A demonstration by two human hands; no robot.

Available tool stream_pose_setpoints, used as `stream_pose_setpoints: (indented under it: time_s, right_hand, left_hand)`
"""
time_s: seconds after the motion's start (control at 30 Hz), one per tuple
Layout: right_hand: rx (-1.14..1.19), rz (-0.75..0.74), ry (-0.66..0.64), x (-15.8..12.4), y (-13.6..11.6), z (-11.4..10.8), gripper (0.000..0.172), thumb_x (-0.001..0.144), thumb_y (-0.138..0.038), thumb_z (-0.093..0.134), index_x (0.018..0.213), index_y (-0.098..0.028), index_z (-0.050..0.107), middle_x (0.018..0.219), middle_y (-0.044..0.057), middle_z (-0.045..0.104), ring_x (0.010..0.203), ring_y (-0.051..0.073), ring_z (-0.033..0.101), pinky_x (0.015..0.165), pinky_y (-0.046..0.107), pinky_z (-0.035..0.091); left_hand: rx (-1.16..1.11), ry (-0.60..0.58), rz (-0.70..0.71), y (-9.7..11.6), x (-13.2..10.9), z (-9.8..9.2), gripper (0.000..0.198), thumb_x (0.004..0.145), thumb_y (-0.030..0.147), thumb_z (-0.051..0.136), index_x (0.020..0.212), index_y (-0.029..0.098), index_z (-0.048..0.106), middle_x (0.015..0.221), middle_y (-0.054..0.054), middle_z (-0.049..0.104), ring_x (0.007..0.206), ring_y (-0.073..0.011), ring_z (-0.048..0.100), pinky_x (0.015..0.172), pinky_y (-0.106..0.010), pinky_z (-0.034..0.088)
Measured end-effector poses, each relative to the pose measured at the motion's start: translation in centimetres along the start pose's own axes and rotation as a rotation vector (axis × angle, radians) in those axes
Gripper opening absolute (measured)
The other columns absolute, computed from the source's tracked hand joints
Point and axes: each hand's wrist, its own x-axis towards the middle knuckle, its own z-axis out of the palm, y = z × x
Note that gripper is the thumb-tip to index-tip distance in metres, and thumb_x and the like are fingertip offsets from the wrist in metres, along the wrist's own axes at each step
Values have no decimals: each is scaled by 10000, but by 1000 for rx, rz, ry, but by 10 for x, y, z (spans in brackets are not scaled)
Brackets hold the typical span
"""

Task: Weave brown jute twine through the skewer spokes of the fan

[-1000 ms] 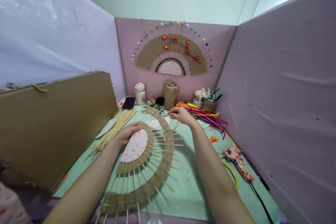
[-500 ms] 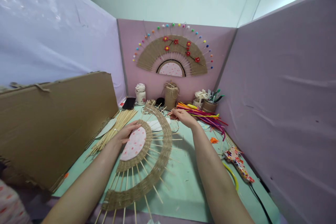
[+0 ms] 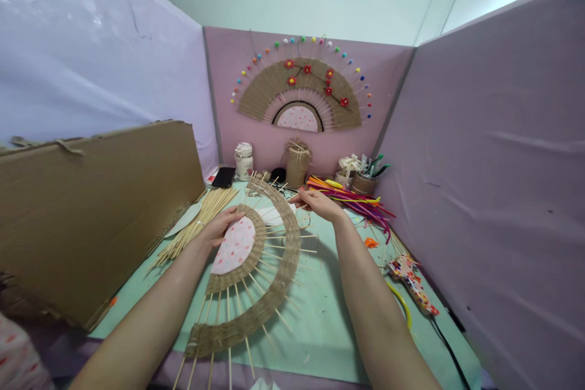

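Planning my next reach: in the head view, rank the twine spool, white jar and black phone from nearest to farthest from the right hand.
1. Twine spool, just behind the right hand, by the back wall.
2. White jar, further left along the wall.
3. Black phone, leftmost, near the corner.

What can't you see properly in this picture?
Head view:
- What the right hand pinches: too small, hidden by its fingers.
- Part of the pink panel: under the left hand.
- Woven fan's nearest skewer tips: cut off by the bottom edge.
- Tools in the pen cup: too small.
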Motion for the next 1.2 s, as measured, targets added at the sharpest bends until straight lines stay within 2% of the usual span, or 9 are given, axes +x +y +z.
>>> stream_pose_setpoints:
  time_s: [0.2, 0.37, 0.53, 0.7, 0.83, 1.0, 1.2]
  right_hand:
    - [-123, -83, 102, 8, 7, -2, 488, 752, -608, 523, 759, -147, 683, 740, 58, 645, 696, 155, 544, 610, 249, 389]
    - [-312, -161, 171, 5, -6, -5, 450, 768, -572, 514, 698, -149, 650, 615, 11, 542, 579, 125, 457, 531, 248, 313]
    - [-404, -241, 258, 1, -15, -5, 414, 790, -518, 509, 704, -144, 665, 598, 9, 536, 559, 114, 424, 523, 251, 289]
    - [-322, -179, 221, -1, -19, -4, 457, 790, -547, 488, 747, -140, 691, 624, 21, 577, 574, 125, 451, 536, 248, 327]
    - [-144, -114, 183, -6, -20, -6, 532, 794, -596, 457, 825, -129, 708, 704, 45, 615, 638, 137, 497, 600, 258, 376]
    - [75, -60, 83, -3, -6, -8, 632, 799, -669, 378, 876, -134, 705, 669, 47, 599, 637, 129, 497, 609, 254, 384]
    - [271, -24, -71, 8, 9, -3, 674, 824, -685, 294, 854, -148, 700, 828, 82, 654, 761, 144, 546, 638, 241, 376]
  left_hand:
    - [6, 66, 0, 1, 1, -2, 206, 695, 77, 674, 834, 156, 544, 674, -9, 665, 554, -141, 658, 546, -250, 549]
    - [14, 102, 24, 3, 0, -1, 216, 680, 89, 685, 791, 167, 516, 650, 5, 652, 524, -140, 649, 515, -243, 539]
    - [-8, 142, 65, 4, -1, 0, 223, 677, 68, 675, 769, 165, 497, 627, 13, 640, 518, -135, 643, 498, -230, 526]
    - [-50, 130, 74, 4, 1, -2, 224, 685, 68, 671, 806, 160, 507, 652, 7, 644, 538, -137, 647, 514, -240, 534]
    - [-90, 123, 57, 5, 1, -3, 245, 674, 61, 683, 839, 151, 525, 659, 10, 649, 549, -135, 651, 529, -232, 537]
    - [-149, 137, 25, 5, -1, 0, 218, 687, 43, 666, 812, 156, 529, 635, 5, 653, 535, -147, 650, 521, -248, 542]
    - [-200, 134, 6, 3, 1, 1, 184, 721, 33, 621, 776, 165, 506, 617, 8, 649, 512, -153, 647, 510, -272, 546]
